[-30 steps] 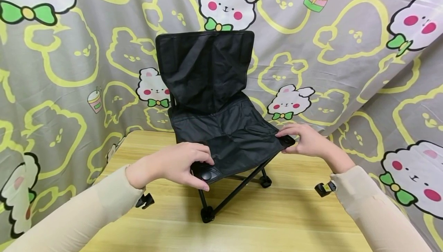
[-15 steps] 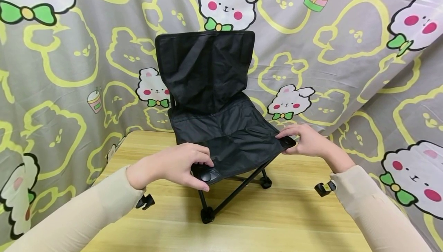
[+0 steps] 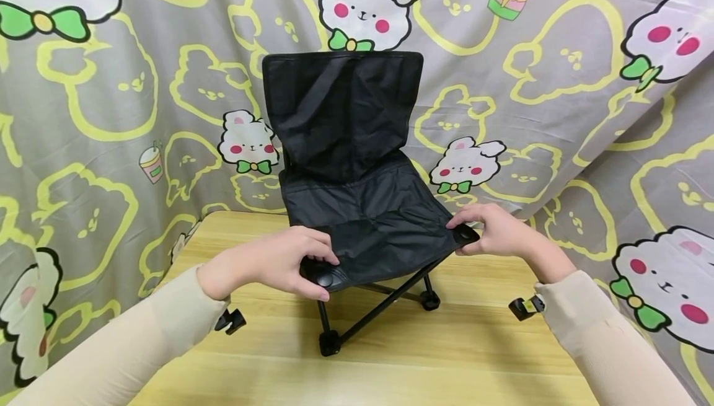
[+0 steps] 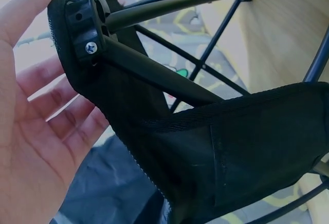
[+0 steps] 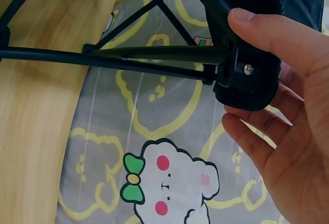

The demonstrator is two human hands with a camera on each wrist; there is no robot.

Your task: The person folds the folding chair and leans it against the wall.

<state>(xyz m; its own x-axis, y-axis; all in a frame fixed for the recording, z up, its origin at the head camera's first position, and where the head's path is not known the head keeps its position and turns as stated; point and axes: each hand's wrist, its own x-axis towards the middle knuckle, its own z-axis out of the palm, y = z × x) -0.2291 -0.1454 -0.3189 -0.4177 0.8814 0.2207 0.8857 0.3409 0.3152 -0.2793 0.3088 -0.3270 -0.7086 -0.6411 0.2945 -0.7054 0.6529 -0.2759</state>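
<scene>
A black folding chair (image 3: 376,223) stands unfolded on the table, its fabric backrest (image 3: 343,114) upright at the far side. My left hand (image 3: 281,258) holds the seat's front left corner, fingers on top and thumb at the front edge. At the front right corner my right hand (image 3: 496,231) pinches the fabric between fingers above and thumb below. The left wrist view shows the corner's plastic bracket (image 4: 85,34) with a screw, beside my palm. In the right wrist view, my thumb lies against the other corner bracket (image 5: 234,72). Crossed tube legs (image 3: 385,307) show under the seat.
The chair's feet stand on a light wooden table (image 3: 446,356). A grey curtain (image 3: 558,114) printed with white rabbits and yellow outlines hangs close behind and at both sides. Wrist camera mounts (image 3: 524,308) hang below the cuffs.
The chair has turned slightly. Its backrest has shifted to the right, and the front left corner has moved a little left with my left hand. Both hands keep their hold.
</scene>
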